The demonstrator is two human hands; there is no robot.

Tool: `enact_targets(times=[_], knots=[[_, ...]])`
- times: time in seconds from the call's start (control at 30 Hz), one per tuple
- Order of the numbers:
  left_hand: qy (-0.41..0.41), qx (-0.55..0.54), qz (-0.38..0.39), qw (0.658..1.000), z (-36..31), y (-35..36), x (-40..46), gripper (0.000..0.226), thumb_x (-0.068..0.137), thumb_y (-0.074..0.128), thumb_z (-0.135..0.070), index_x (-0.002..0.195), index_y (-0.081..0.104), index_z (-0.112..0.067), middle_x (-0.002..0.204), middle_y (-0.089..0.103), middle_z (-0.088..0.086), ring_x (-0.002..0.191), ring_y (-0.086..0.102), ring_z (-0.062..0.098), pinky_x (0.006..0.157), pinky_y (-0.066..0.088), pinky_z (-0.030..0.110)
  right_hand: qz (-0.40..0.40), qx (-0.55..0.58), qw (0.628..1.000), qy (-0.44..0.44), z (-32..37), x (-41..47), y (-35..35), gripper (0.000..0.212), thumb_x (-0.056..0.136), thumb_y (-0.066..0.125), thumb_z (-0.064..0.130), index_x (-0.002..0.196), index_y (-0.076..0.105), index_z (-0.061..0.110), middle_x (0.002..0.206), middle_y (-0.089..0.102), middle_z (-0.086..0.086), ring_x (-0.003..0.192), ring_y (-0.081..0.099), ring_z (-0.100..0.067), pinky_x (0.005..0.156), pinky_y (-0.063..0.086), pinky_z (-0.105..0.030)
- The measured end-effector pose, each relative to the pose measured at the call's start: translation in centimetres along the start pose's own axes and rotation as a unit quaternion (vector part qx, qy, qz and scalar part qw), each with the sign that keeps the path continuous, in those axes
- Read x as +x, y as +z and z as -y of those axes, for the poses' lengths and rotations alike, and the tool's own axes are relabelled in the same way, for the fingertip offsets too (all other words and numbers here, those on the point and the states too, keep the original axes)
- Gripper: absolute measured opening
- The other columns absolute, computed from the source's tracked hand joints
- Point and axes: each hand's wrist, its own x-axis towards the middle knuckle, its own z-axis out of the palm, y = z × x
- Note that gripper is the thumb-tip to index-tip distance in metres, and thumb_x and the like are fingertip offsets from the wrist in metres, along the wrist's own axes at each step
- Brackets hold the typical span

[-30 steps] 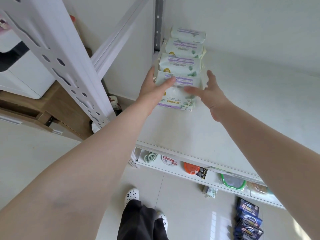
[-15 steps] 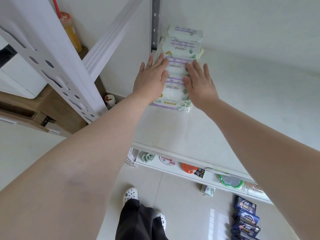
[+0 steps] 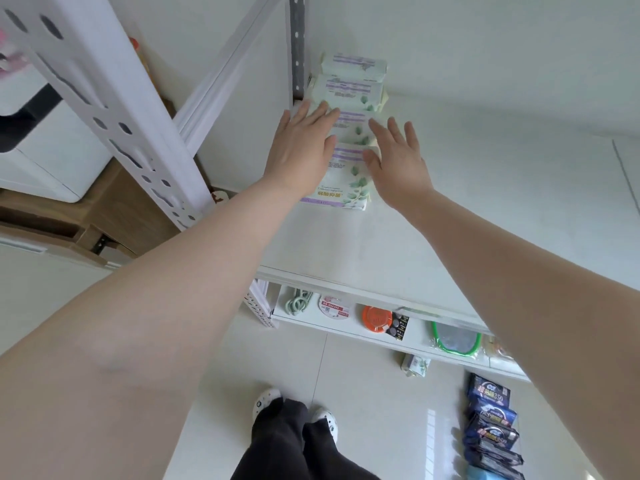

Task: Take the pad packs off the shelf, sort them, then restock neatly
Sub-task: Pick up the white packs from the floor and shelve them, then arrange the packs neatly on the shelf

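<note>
Several white pad packs with purple stripes and green leaves (image 3: pixel 346 133) lie in a row running front to back at the left end of the white shelf board (image 3: pixel 346 244). My left hand (image 3: pixel 301 150) lies flat, fingers spread, on the left side of the nearer packs. My right hand (image 3: pixel 398 161) lies flat on their right side. The nearest pack (image 3: pixel 341 188) shows between my wrists. Neither hand grips a pack. Dark blue pad packs (image 3: pixel 491 424) lie in a line on the floor at the lower right.
A white perforated shelf post (image 3: pixel 104 109) slants across the upper left, and a grey upright (image 3: pixel 297 46) stands behind the packs. The lower shelf (image 3: pixel 346 323) holds small items, including an orange lid (image 3: pixel 375 317). One pale pack (image 3: pixel 415 365) lies on the floor tiles.
Both hands have gone from reaching toward the nearest pack to lying flat on the row, and have slid a little farther back along it.
</note>
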Motion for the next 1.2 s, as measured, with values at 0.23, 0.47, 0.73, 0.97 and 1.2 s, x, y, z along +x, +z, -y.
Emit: enact_targets(times=[0.23,0.47,0.73,0.97,1.2], knots=[[0.051,-0.063,0.028,0.996,-6.5,-0.7,-7.9,0.044,0.096,0.046,-0.015,0.14,0.045,-0.013,0.14,0.051,0.005,0.13,0.044,0.024,0.109,0.029,0.033,-0.034,0.01,0.998,0.06,-1.8,-10.3,-1.6,0.052,0.101,0.04,0.032,0.151,0.029,0.021,0.159,0.022,-0.008,0.147,0.013,-0.028,0.112,0.03,-0.043],[0.144,-0.06,0.097,0.983,-12.8,0.7,-18.5,0.048,0.093,0.05,-0.017,0.141,0.044,-0.016,0.142,0.049,0.0,0.132,0.042,0.02,0.115,0.023,0.033,-0.058,-0.016,0.983,0.175,-3.7,-26.0,-1.4,0.05,0.098,0.047,0.03,0.146,0.037,0.02,0.151,0.036,-0.011,0.141,0.027,-0.028,0.106,0.036,-0.043],[0.27,-0.05,0.201,0.94,-21.8,4.3,-32.0,0.051,0.088,0.054,-0.016,0.138,0.048,-0.015,0.139,0.052,0.002,0.127,0.046,0.025,0.109,0.027,0.033,-0.017,-0.029,0.951,0.309,-6.7,-44.7,-0.6,0.047,0.095,0.051,0.031,0.14,0.044,0.019,0.14,0.043,-0.008,0.128,0.039,-0.03,0.094,0.042,-0.041],[0.361,-0.008,0.276,0.891,-31.1,9.0,-40.9,0.051,0.088,0.052,-0.021,0.139,0.045,-0.019,0.14,0.049,-0.001,0.129,0.043,0.02,0.111,0.023,0.03,-0.005,-0.005,0.889,0.458,-13.7,-61.4,-0.9,0.044,0.095,0.049,0.034,0.137,0.045,0.022,0.138,0.045,-0.005,0.127,0.039,-0.027,0.088,0.045,-0.039],[0.374,0.007,0.33,0.867,-42.8,15.0,-50.1,0.051,0.092,0.048,-0.024,0.142,0.039,-0.02,0.141,0.046,-0.002,0.13,0.041,0.019,0.11,0.022,0.029,0.026,0.006,0.841,0.541,-22.3,-76.5,-3.1,0.041,0.097,0.045,0.036,0.136,0.043,0.022,0.137,0.044,-0.005,0.129,0.037,-0.026,0.087,0.045,-0.04]])
